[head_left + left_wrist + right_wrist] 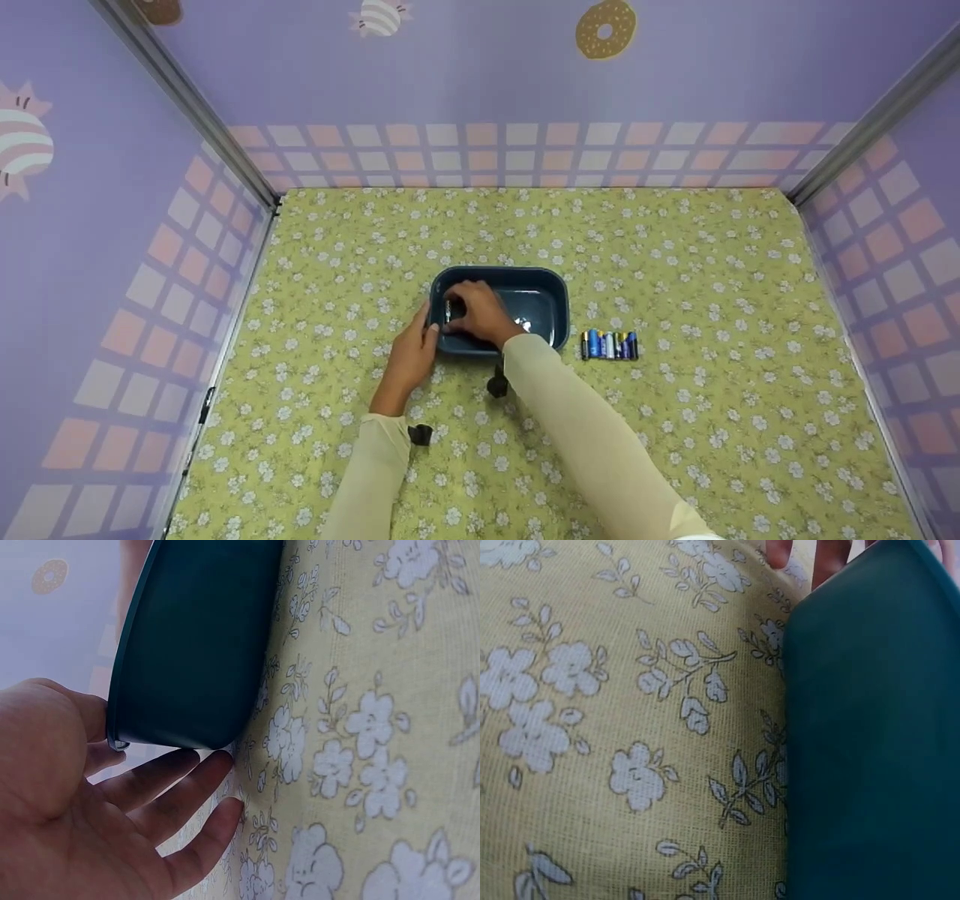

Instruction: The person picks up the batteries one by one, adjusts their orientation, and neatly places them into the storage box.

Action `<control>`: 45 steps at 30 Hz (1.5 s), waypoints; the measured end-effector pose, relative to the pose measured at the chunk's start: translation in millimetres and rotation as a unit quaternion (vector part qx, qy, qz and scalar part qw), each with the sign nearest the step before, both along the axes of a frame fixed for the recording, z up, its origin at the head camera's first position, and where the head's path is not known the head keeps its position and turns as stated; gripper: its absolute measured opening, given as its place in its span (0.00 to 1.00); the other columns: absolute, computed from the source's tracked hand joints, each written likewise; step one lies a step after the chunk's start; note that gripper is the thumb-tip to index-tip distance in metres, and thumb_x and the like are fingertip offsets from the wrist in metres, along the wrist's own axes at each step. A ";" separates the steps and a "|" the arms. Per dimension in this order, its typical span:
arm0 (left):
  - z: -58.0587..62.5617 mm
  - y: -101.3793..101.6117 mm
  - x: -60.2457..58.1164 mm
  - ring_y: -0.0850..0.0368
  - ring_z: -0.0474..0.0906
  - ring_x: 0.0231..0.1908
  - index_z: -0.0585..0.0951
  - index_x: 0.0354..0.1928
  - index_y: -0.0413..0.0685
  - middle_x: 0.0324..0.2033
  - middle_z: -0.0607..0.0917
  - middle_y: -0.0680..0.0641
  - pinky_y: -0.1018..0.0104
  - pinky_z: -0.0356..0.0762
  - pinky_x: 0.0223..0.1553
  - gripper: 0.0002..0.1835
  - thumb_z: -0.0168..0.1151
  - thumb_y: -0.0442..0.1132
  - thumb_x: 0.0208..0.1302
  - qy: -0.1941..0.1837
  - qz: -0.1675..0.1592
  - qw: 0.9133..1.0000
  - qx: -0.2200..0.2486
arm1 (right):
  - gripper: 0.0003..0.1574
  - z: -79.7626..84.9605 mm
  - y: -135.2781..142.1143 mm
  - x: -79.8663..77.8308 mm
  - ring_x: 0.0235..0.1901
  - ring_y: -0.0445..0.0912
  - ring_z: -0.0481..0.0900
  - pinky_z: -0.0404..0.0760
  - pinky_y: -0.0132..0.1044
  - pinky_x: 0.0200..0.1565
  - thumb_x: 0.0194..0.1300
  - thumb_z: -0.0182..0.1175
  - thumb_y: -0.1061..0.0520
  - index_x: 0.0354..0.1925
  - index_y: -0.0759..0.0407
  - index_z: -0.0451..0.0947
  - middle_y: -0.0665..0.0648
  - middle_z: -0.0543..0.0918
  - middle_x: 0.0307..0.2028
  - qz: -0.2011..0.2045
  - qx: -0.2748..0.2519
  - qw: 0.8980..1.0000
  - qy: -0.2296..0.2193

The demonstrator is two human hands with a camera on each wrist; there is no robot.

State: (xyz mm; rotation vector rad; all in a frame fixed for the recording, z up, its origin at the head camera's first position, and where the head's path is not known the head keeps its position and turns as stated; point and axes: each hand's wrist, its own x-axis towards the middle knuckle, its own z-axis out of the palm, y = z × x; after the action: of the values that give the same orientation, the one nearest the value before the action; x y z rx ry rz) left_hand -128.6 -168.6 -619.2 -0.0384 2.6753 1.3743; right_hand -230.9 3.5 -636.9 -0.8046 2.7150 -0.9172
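Observation:
A dark teal rectangular basin (564,307) stands on the floral cloth. My left hand (412,351) is at its left end, with the thumb at the rim and the fingers reaching along the outer wall, as the left wrist view of that hand (112,795) shows. My right hand (480,313) reaches down inside the basin's left part. Between its thumb and fingers it pinches a small battery (448,310), partly hidden by the hand. In the right wrist view the basin's outer wall (877,735) blocks sight of this hand.
To the right of the basin, several batteries (609,346) of mixed colours lie side by side in a row. Yellow floral cloth (720,420) covers the surface. Purple patterned panels (480,82) enclose it at the back and both sides.

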 end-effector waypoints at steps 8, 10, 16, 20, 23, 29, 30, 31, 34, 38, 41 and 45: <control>-0.7 -0.3 0.9 0.39 0.66 0.73 0.53 0.82 0.52 0.77 0.64 0.40 0.41 0.65 0.71 0.32 0.45 0.48 0.83 0.001 0.000 1.000 0.004 | 0.36 -2.5 -2.7 0.1 0.52 0.50 0.77 0.78 0.48 0.56 0.53 0.78 0.36 0.56 0.48 0.82 0.51 0.85 0.52 -0.010 0.028 1.000 0.005; -0.8 -0.3 0.9 0.40 0.66 0.73 0.53 0.82 0.52 0.77 0.64 0.40 0.41 0.65 0.72 0.32 0.44 0.48 0.83 0.001 0.000 1.000 0.005 | 0.36 -3.3 -3.3 -0.2 0.52 0.49 0.77 0.78 0.48 0.56 0.53 0.78 0.36 0.56 0.48 0.82 0.50 0.85 0.53 -0.010 0.035 0.999 0.008; -1.4 -0.1 0.8 0.40 0.66 0.73 0.53 0.82 0.53 0.76 0.65 0.41 0.42 0.65 0.72 0.31 0.45 0.47 0.83 0.002 0.003 1.000 0.004 | 0.36 -2.4 -4.5 0.0 0.51 0.49 0.77 0.79 0.47 0.55 0.52 0.78 0.35 0.56 0.47 0.83 0.50 0.84 0.53 -0.009 0.048 0.999 0.019; -0.3 0.5 0.6 0.39 0.67 0.72 0.53 0.82 0.51 0.76 0.64 0.40 0.41 0.66 0.71 0.32 0.45 0.46 0.83 0.007 0.000 1.000 -0.002 | 0.37 -2.2 -5.3 0.0 0.50 0.48 0.76 0.79 0.47 0.53 0.51 0.78 0.34 0.55 0.47 0.83 0.49 0.84 0.52 -0.011 0.050 0.998 0.022; 0.8 0.7 0.6 0.39 0.67 0.72 0.53 0.82 0.51 0.77 0.64 0.40 0.41 0.66 0.71 0.32 0.45 0.46 0.83 0.010 -0.004 1.000 0.001 | 0.37 -2.2 -5.5 0.1 0.49 0.48 0.75 0.79 0.47 0.52 0.51 0.77 0.33 0.55 0.47 0.83 0.49 0.84 0.51 -0.011 0.057 0.998 0.023; 0.8 0.1 1.5 0.39 0.70 0.70 0.53 0.82 0.52 0.76 0.66 0.40 0.40 0.67 0.70 0.32 0.45 0.47 0.83 0.004 -0.006 1.000 0.007 | 0.38 -3.5 -4.5 1.0 0.48 0.48 0.74 0.78 0.47 0.50 0.50 0.75 0.30 0.54 0.46 0.82 0.48 0.83 0.50 -0.008 0.056 0.998 0.022; 0.6 0.0 1.3 0.39 0.70 0.70 0.53 0.82 0.51 0.76 0.66 0.39 0.40 0.67 0.70 0.32 0.45 0.47 0.83 0.005 -0.006 1.000 0.005 | 0.39 -3.6 -4.2 1.0 0.47 0.48 0.74 0.78 0.47 0.50 0.50 0.75 0.29 0.54 0.46 0.82 0.48 0.82 0.50 -0.008 0.055 0.998 0.021; 0.7 0.0 1.5 0.38 0.70 0.70 0.53 0.82 0.51 0.76 0.66 0.39 0.40 0.67 0.70 0.32 0.45 0.47 0.83 0.004 -0.006 1.000 0.003 | 0.39 -3.8 -4.0 1.2 0.47 0.48 0.74 0.78 0.47 0.50 0.50 0.75 0.29 0.54 0.46 0.82 0.48 0.82 0.50 -0.008 0.053 0.998 0.019; 0.5 0.2 1.3 0.38 0.69 0.71 0.53 0.82 0.50 0.76 0.65 0.39 0.40 0.67 0.70 0.32 0.45 0.46 0.83 0.008 -0.007 1.000 -0.003 | 0.39 -3.3 -3.5 1.4 0.48 0.48 0.74 0.77 0.48 0.52 0.50 0.75 0.29 0.55 0.45 0.82 0.48 0.82 0.50 -0.010 0.052 0.999 0.012; 0.6 0.6 1.3 0.38 0.68 0.72 0.52 0.82 0.51 0.77 0.63 0.40 0.40 0.66 0.70 0.32 0.45 0.47 0.83 0.007 -0.007 1.000 -0.002 | 0.39 -0.9 -2.9 2.1 0.50 0.49 0.74 0.77 0.49 0.54 0.51 0.75 0.30 0.56 0.46 0.82 0.49 0.82 0.51 -0.012 0.044 0.999 0.002; 0.4 0.9 1.5 0.39 0.67 0.72 0.51 0.82 0.53 0.77 0.63 0.41 0.40 0.65 0.71 0.32 0.45 0.47 0.83 0.005 -0.006 1.000 0.002 | 0.40 0.7 -2.2 2.9 0.50 0.49 0.74 0.77 0.49 0.55 0.51 0.76 0.30 0.56 0.47 0.82 0.49 0.82 0.52 -0.010 0.040 0.999 -0.002; -0.4 0.3 1.6 0.39 0.68 0.71 0.52 0.82 0.54 0.77 0.64 0.40 0.40 0.67 0.70 0.32 0.45 0.46 0.83 0.006 -0.004 1.000 0.006 | 0.39 4.1 -0.3 3.8 0.50 0.49 0.75 0.77 0.49 0.56 0.52 0.76 0.31 0.55 0.49 0.81 0.50 0.82 0.52 -0.005 0.020 1.000 -0.007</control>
State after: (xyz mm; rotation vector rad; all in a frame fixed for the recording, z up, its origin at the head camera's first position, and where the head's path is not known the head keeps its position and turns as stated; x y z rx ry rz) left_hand -127.0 -168.3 -619.5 -0.0167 2.6749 1.3914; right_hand -227.1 3.2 -632.8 -0.7755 2.7187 -0.8634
